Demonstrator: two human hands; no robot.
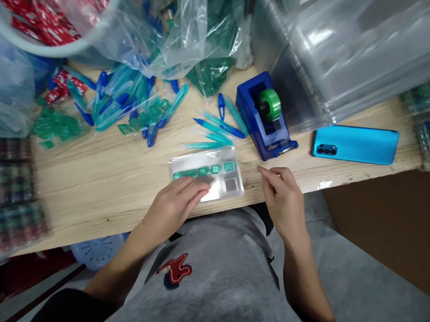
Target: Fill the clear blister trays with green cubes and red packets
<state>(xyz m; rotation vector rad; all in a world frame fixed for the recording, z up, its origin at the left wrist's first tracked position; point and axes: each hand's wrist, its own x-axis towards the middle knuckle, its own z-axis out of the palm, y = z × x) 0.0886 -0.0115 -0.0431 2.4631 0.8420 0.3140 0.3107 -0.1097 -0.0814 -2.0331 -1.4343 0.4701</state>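
Observation:
A clear plastic tray (216,191) lies near the front edge of the wooden table, with several green pieces (203,170) in a row along its far side. One square hollow at its right end holds nothing. My left hand (179,197) rests over the tray's front left part, fingertips pressed together; whatever they may hold is hidden. To the right of the tray, my right hand (284,192) hovers by the table edge with thumb and index finger pinched; anything between them is too small to make out. A blue tape dispenser (253,105) with green tape stands just beyond.
Teal and blue pen parts (217,132) lie behind the tray, with a larger pile (120,99) further left. A blue phone (361,144) is at the right. Plastic bags, a white tub (57,50) and a clear bin (315,65) line the back.

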